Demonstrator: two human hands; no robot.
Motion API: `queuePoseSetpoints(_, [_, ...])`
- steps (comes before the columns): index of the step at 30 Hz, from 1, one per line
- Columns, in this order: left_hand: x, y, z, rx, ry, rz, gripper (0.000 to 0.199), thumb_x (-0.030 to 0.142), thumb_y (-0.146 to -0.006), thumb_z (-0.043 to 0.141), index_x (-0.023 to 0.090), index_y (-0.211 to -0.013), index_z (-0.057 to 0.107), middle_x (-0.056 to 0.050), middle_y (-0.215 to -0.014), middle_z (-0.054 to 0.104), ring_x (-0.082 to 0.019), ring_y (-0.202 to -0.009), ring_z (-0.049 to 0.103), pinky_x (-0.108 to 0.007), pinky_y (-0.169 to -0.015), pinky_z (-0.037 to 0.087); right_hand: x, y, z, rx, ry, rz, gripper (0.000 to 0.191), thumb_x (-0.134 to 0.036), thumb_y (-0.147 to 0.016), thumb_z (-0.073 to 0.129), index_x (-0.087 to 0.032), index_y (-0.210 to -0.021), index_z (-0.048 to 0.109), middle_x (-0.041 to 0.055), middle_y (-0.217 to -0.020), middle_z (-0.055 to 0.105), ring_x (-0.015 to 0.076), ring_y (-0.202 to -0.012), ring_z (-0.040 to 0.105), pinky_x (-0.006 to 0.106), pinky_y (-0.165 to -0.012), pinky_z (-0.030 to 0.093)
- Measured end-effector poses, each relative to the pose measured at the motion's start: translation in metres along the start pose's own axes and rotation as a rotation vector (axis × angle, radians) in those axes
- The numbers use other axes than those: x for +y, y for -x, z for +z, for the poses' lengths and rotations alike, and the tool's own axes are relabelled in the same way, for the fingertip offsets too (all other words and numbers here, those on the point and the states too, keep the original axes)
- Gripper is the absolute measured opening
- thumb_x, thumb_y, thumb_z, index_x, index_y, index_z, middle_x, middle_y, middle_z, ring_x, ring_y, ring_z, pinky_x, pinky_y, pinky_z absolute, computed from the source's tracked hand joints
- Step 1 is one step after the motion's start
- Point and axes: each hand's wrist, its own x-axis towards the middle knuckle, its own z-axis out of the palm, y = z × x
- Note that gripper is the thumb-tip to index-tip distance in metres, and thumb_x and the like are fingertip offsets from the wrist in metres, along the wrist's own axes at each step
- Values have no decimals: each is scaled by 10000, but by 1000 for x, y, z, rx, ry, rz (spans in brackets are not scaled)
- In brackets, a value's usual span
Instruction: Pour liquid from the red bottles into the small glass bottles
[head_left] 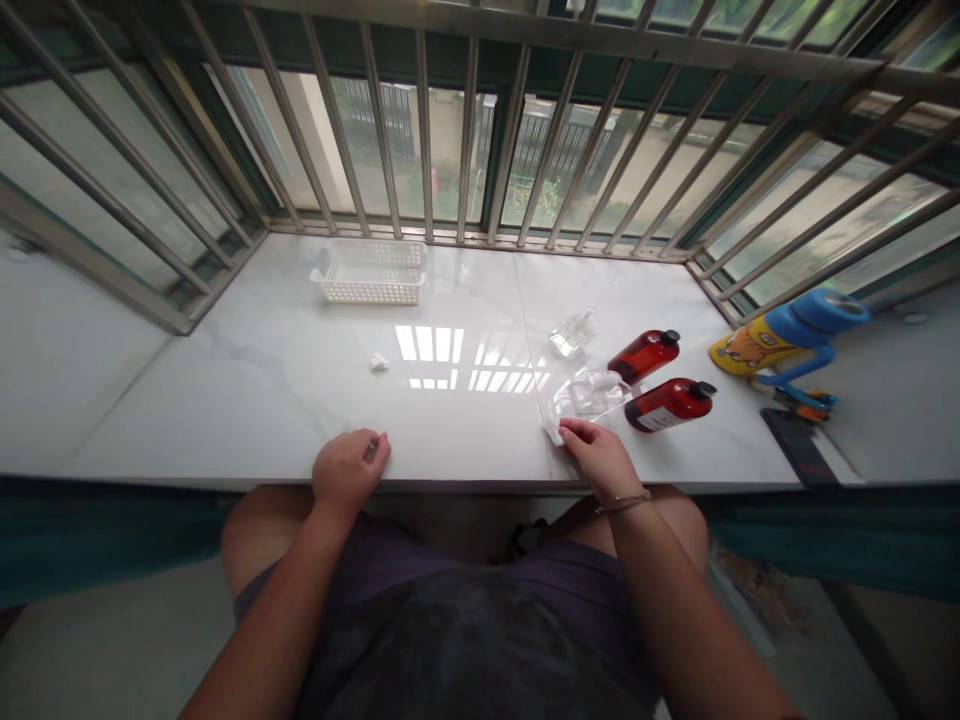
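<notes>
My left hand (349, 470) rests near the front edge of the white marble counter (247, 420), its fingers curled. Whether they hold anything small I cannot tell. My right hand (596, 458) pinches the white corner of a crumpled clear plastic bag (589, 395). Just beyond that bag lie two red-brown bottles with black caps (643, 356) (670, 404). A second clear plastic piece (575, 333) sits farther back, and a small crumpled white tissue (379, 362) lies between my hands and the basket.
A white slotted plastic basket (369, 272) stands at the back by the window. On the right are a blue-and-yellow figure-shaped object (787, 335) and a black phone (799, 445). Metal window bars (465, 120) rise behind the counter.
</notes>
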Motion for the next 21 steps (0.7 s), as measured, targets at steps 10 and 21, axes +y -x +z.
queuePoseSetpoints(10, [1, 0, -1, 22, 6, 16, 317, 336, -1042, 591, 240, -742, 623, -21, -662, 628, -228, -658, 580, -374, -671, 379, -17, 1, -2, 105, 555, -205, 308, -422, -908, 675, -200, -1056, 826, 105, -992, 823, 285, -927, 750, 417, -897, 564])
queuePoseSetpoints(21, [1, -1, -2, 18, 3, 13, 307, 335, -1035, 606, 235, -747, 636, -17, -663, 631, -222, -664, 585, -360, -674, 379, -24, 9, 10, 121, 908, -295, 234, -349, -988, 665, -164, -999, 808, 111, -1000, 800, 251, -902, 722, 334, -820, 487])
